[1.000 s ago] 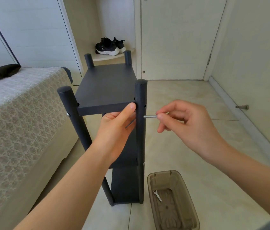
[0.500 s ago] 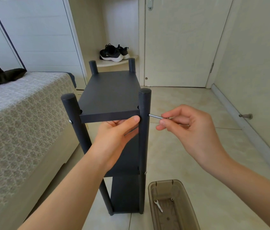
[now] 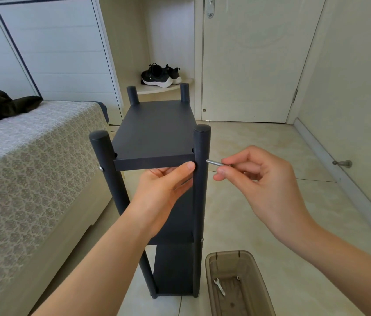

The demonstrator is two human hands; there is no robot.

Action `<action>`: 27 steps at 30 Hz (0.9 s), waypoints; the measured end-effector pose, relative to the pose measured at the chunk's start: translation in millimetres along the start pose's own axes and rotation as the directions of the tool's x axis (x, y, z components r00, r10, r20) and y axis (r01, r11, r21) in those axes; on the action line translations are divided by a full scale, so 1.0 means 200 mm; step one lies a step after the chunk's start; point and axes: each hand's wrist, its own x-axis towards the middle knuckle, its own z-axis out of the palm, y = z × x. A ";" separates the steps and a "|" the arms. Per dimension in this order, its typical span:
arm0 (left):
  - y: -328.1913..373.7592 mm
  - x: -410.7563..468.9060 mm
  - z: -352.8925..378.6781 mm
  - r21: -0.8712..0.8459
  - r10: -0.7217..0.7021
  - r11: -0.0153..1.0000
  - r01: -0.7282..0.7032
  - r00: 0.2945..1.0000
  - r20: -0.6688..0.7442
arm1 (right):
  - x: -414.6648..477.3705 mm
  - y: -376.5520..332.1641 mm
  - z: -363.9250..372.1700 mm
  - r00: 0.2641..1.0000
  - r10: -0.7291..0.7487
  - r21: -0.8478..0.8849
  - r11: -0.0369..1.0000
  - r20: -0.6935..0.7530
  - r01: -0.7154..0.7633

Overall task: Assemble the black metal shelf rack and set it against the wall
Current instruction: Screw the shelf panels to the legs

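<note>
The black shelf rack stands upright on the floor, with four round posts and stacked shelves. My left hand holds the top shelf from below at its front right corner, thumb on the front edge beside the right front post. My right hand pinches a silver bolt whose tip touches the outer side of that post at shelf height. A bolt head shows on the left front post.
A bed with a patterned cover lies close on the left. A brown plastic tray with a small wrench sits on the floor by the rack's right foot. A door, a doorstop and shoes are behind.
My right hand has brought the bolt leftward until its tip meets the right front post. The view has tilted upward a little. My left hand stays under the shelf.
</note>
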 end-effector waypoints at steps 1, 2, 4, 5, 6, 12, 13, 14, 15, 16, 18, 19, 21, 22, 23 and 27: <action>0.00 0.00 0.00 0.004 0.002 1.000 -0.002 1.000 0.000 | 0.00 -0.01 0.00 1.000 -0.016 -0.028 0.999 -0.004 0.016; 0.01 0.00 0.00 0.010 0.005 1.000 -0.005 1.000 0.002 | 0.01 -0.01 0.00 1.000 -0.022 -0.044 0.999 -0.007 0.021; 0.01 0.00 0.00 0.017 0.007 1.000 -0.007 1.000 0.009 | 0.01 -0.01 0.01 1.000 -0.004 -0.051 0.999 -0.007 0.004; 0.01 0.00 0.00 0.015 0.007 1.000 -0.007 1.000 0.009 | 0.01 -0.01 0.01 1.000 0.009 -0.052 0.999 -0.006 -0.010; 0.01 0.00 0.00 0.013 0.007 1.000 -0.007 1.000 0.007 | 0.01 0.00 0.02 1.000 0.019 -0.056 0.998 -0.001 -0.019; 0.00 0.00 0.00 0.023 0.016 1.000 -0.016 1.000 -0.001 | 0.01 -0.01 0.02 0.997 0.063 -0.062 0.996 0.049 -0.059; 0.01 0.00 0.00 0.023 0.017 1.000 -0.017 1.000 0.004 | 0.01 -0.01 0.02 0.996 0.069 -0.058 0.996 0.052 -0.066; 0.01 0.00 0.00 0.021 0.016 1.000 -0.017 1.000 0.013 | 0.01 -0.01 0.01 0.996 0.071 -0.060 0.996 0.052 -0.068; 0.01 0.00 0.00 0.018 0.014 1.000 -0.015 1.000 0.022 | 0.01 -0.01 0.00 0.996 0.069 -0.065 0.996 0.052 -0.065; 0.01 0.00 0.01 0.014 0.012 1.000 -0.012 1.000 0.023 | 0.01 -0.02 0.00 0.997 0.064 -0.070 0.996 0.052 -0.060; 0.01 0.00 0.01 0.003 0.010 1.000 -0.010 1.000 0.014 | 0.01 -0.03 0.00 0.996 0.061 -0.076 0.995 0.060 -0.057; 0.02 -0.01 0.01 -0.002 0.010 1.000 -0.010 1.000 0.012 | 0.01 -0.03 0.00 0.996 0.063 -0.076 0.995 0.066 -0.058; 0.02 -0.01 0.00 -0.011 0.012 1.000 -0.012 1.000 0.014 | 0.01 -0.04 0.00 0.995 0.064 -0.076 0.995 0.080 -0.058; 0.02 -0.01 0.00 -0.014 0.012 1.000 -0.012 1.000 0.016 | 0.02 -0.05 0.00 0.994 0.061 -0.081 0.995 0.088 -0.054; 0.02 -0.01 0.00 -0.015 0.010 1.000 -0.009 1.000 0.016 | 0.02 -0.05 -0.01 0.994 0.060 -0.088 0.995 0.095 -0.051; 0.02 -0.01 0.00 -0.007 0.003 1.000 -0.003 1.000 -0.007 | 0.02 -0.05 -0.01 0.996 0.047 -0.108 0.993 0.077 -0.039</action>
